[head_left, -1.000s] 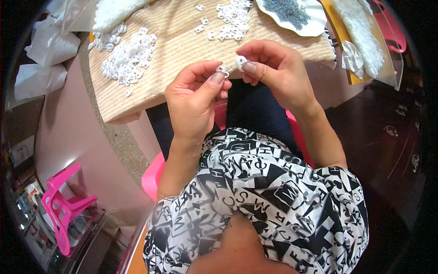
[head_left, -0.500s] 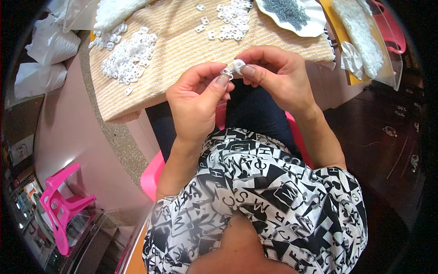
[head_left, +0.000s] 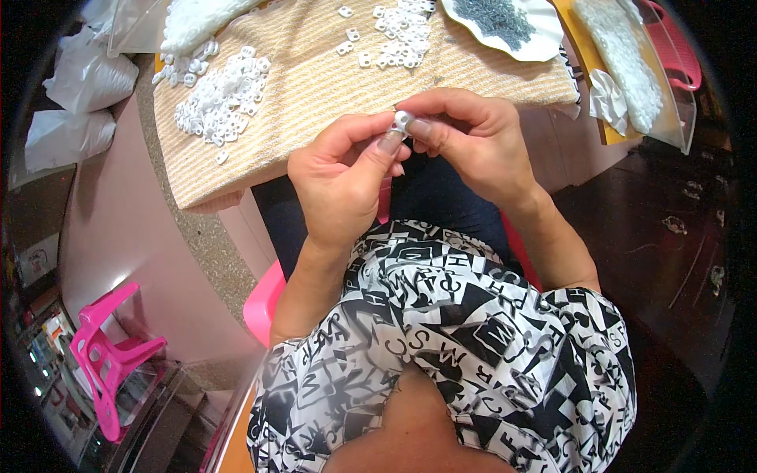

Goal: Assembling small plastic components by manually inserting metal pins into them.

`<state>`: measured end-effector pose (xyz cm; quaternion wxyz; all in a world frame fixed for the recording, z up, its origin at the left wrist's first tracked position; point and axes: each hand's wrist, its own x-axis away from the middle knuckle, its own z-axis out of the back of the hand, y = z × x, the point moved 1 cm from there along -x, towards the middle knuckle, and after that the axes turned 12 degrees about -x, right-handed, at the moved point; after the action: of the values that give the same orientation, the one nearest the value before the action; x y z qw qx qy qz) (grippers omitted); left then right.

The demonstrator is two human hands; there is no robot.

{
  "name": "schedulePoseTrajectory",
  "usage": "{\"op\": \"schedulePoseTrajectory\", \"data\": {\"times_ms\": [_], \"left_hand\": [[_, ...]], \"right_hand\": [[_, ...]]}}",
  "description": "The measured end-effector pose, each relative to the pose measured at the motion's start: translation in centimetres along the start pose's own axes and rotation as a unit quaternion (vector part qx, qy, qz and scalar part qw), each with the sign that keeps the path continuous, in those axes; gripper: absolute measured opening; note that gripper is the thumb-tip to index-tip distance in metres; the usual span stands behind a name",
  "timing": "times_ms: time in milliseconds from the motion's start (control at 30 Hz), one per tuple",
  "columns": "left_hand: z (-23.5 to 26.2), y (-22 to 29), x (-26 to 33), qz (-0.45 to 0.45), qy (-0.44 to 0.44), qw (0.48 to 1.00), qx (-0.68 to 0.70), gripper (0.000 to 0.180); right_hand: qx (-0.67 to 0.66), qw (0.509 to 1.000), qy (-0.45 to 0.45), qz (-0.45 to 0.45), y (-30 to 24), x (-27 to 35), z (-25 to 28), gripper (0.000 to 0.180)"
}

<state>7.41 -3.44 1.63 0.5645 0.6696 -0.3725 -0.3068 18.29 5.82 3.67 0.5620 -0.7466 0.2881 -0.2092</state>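
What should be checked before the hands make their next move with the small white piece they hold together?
1. Small white piece pinched between both hands: ok, the left hand and right hand meet on it.
2. Whether its parts are fully joined: cannot tell, fingers cover most of it.
3. Pile of white pieces within sight on the woven mat: ok, at the person's left.
4. Second, smaller pile of white pieces apart from the first: ok.
5. White plate of small grey parts on the mat: ok, upright, beyond the right hand.
6. Hands over the mat: not ok, they are at its near edge, above the lap.
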Motion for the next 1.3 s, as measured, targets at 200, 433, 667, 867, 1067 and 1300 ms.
{"op": "schedulePoseTrajectory", "data": {"times_ms": [200, 433, 667, 867, 1067, 1300], "left_hand": [[0.1, 0.1, -0.2, 0.001, -0.019, 0.999, 0.030, 0.014], [0.6, -1.0, -0.5, -0.013, -0.060, 0.995, 0.079, 0.023], [0.4, -1.9, -0.9, -0.143, -0.105, 0.983, 0.042, 0.027], [0.2, -2.1, -0.8, -0.162, -0.098, 0.980, 0.055, 0.022], [0.0, -2.6, -0.7, -0.205, -0.077, 0.975, 0.033, 0.019], [0.2, -2.6, -1.1, -0.088, -0.133, 0.975, 0.152, 0.023]], "right_hand": [[-0.035, 0.999, 0.033, -0.010, -0.3, 0.0, 0.1, 0.012], [-0.136, 0.990, -0.007, -0.036, -0.1, 0.1, 0.3, 0.010], [-0.130, 0.991, 0.003, -0.022, -0.3, 0.5, 0.1, 0.008], [-0.123, 0.991, 0.017, -0.057, -0.3, 0.7, -0.1, 0.004], [-0.133, 0.990, 0.021, -0.039, 0.1, 0.9, -0.4, 0.004], [-0.137, 0.988, 0.005, -0.073, -0.1, 0.4, 0.0, 0.006]]}}
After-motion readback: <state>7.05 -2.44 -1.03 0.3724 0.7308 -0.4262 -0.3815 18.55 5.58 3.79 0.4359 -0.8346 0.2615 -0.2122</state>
